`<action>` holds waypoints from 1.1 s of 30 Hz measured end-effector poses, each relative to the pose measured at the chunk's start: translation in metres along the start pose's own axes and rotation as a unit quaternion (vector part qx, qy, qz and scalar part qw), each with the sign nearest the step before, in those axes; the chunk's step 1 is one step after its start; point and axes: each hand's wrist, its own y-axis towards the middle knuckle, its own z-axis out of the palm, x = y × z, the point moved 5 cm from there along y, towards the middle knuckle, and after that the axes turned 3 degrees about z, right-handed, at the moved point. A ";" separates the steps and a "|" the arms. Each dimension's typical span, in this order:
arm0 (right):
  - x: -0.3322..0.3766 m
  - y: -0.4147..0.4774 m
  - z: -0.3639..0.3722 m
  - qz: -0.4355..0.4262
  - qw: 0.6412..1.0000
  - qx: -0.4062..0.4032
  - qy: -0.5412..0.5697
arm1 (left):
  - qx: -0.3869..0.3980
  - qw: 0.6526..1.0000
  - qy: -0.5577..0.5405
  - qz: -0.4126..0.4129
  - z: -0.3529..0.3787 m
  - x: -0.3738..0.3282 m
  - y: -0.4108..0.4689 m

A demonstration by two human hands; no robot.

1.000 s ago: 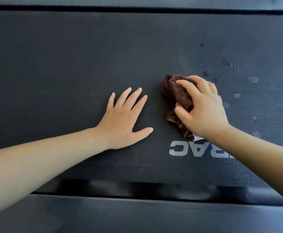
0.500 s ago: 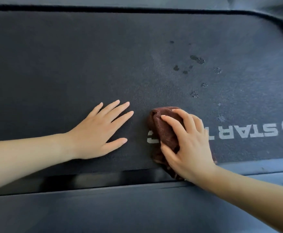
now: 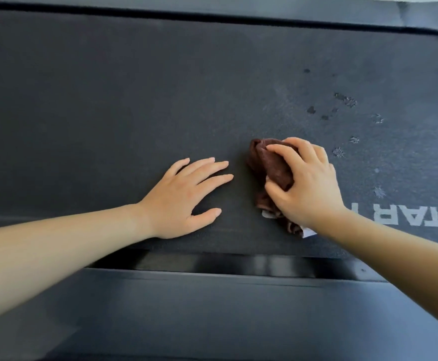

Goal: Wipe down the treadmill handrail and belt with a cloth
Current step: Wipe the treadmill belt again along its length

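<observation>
Brown cloth under right hand.

Head camera looks down, close above belt.

Brown cloth bunched, lying on dark treadmill belt; belt shows wet spots.
</observation>
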 end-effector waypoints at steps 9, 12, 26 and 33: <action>-0.012 -0.035 -0.007 0.021 0.999 -0.027 -0.014 | 0.001 1.000 0.014 0.010 -0.001 -0.003 0.000; -0.011 -0.014 -0.004 0.033 0.999 -0.024 -0.022 | -0.002 1.000 0.028 0.015 -0.003 -0.003 0.002; -0.053 0.007 -0.021 0.072 0.997 -0.032 -0.018 | -0.004 0.998 0.053 0.013 -0.008 0.012 0.073; -0.093 0.050 -0.031 0.113 0.991 -0.067 -0.034 | -0.020 0.999 0.043 0.024 -0.005 0.016 0.137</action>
